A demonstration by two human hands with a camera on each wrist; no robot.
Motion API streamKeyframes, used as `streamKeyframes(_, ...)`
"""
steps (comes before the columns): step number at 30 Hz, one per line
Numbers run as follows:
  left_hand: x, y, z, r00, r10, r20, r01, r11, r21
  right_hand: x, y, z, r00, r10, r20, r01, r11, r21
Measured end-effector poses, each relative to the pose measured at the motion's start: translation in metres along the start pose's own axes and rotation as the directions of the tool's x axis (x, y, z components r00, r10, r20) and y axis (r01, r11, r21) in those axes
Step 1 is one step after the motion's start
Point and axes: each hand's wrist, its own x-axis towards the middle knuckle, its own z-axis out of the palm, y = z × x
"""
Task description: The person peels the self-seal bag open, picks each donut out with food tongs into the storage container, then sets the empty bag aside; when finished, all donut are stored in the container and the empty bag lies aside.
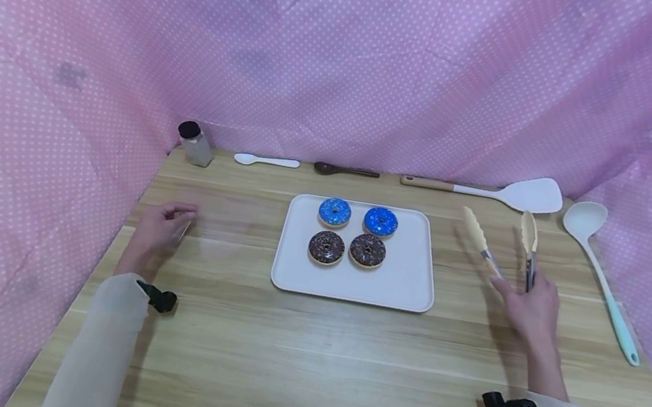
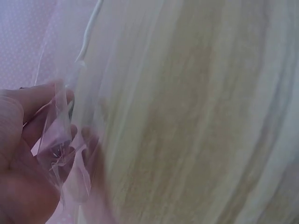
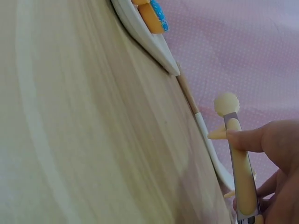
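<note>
Your right hand (image 1: 527, 308), right of centre in the head view, grips a pair of cream-tipped tongs (image 1: 501, 245); fingers curl round the handles, and the tips stand spread apart above the tabletop (image 1: 303, 367). They touch nothing yet.

Your left hand (image 1: 163, 222), at mid-left, pinches a clear plastic bag (image 2: 63, 144); the left wrist view shows the crinkled film between thumb and fingers.

Four doughnuts sit on the white tray (image 1: 407, 291) at centre: two blue doughnuts (image 1: 334, 212) behind, two chocolate doughnuts (image 1: 327, 247) in front. None looks lifted or bagged.

Judgement: tools in hand, picking not begun; all four doughnuts remain on the tray.
</note>
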Motion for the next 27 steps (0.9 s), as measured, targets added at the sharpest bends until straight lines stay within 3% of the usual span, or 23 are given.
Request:
streamKeyframes(4,-0.0001,0.0024,0.0018,0.996,-0.036,0.077,0.038,0.999,-0.021,0.0008,0.0035,0.0015,0.997,0.079,0.006,-0.079,0.997,-0.017)
streamKeyframes(7,-0.0012,0.0048,0.0022,0.990,-0.027,0.138,0.025,1.000,0.015,0.0017,0.0043,0.0025,0.992,0.122,0.001,-0.122,0.992,-0.024)
streamKeyframes(11,-0.0032,0.0045,0.0024,0.979,0.073,0.191,-0.090,0.993,0.081,0.0031,0.0044,0.0036,0.984,0.176,0.003,-0.176,0.984,-0.022)
streamKeyframes(15,-0.0036,0.0010,0.0021,0.952,0.184,0.243,-0.225,0.963,0.150,0.0042,0.0050,0.0042,0.981,0.193,-0.007,-0.193,0.981,-0.028)
streamKeyframes(20,-0.0023,-0.0018,0.0024,0.934,0.183,0.308,-0.263,0.934,0.243,0.0054,0.0067,0.0055,0.983,0.183,-0.029,-0.184,0.982,-0.051)
streamKeyframes(24,-0.0015,-0.0034,0.0023,0.924,0.213,0.319,-0.307,0.909,0.283,0.0063,0.0071,0.0060,0.984,0.176,-0.024,-0.177,0.983,-0.057)
streamKeyframes(27,-0.0019,-0.0031,0.0013,0.923,0.219,0.316,-0.309,0.912,0.270,0.0064,0.0071,0.0062,0.985,0.172,-0.014,-0.172,0.983,-0.060)
